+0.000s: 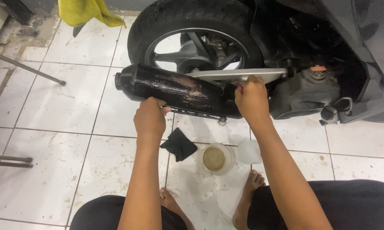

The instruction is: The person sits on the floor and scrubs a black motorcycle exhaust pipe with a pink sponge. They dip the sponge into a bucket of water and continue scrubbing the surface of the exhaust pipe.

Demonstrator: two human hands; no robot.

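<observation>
1. The glossy black cylindrical muffler (175, 89), scuffed, is gripped underneath by the closed left hand (149, 119).
2. Its right end, beside the spoked wheel (192, 47), is clasped by the right hand (251, 97).
3. Stained white tiles (51, 110) lie below.

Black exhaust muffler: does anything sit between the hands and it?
Nothing visible does. The left hand is already on the underside of the black exhaust muffler, and the right hand rests at its front end beside the silver swingarm.
</observation>
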